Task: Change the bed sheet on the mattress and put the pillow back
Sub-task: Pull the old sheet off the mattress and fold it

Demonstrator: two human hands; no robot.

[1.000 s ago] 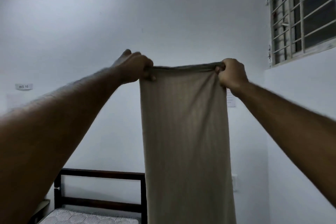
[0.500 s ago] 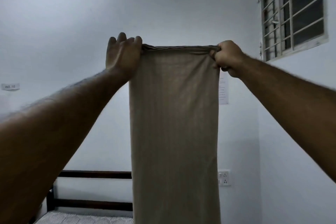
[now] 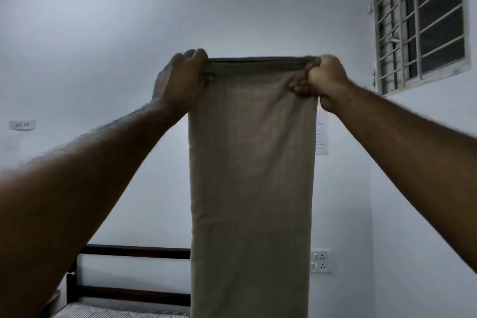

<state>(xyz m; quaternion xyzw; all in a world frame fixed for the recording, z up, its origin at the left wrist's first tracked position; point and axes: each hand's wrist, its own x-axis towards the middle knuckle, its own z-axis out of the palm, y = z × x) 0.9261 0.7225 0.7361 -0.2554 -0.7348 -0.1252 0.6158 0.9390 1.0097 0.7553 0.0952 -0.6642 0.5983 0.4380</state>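
Sheet (image 3: 251, 188) hanging folded, left hand (image 3: 180, 80) gripping top left corner, right hand (image 3: 322, 77) fisted on top right corner, above mattress (image 3: 116, 313)

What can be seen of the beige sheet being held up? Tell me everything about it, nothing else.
The beige sheet is a plain, soft-looking woven cloth, folded into a long narrow panel. It hangs straight down in front of the white wall, and its lower end runs out of the frame. The top edge is stretched level, showing several bunched layers. The left hand grips the top left corner and the right hand grips the top right corner. Faint creases spread below the right grip. Nothing else visibly touches it.
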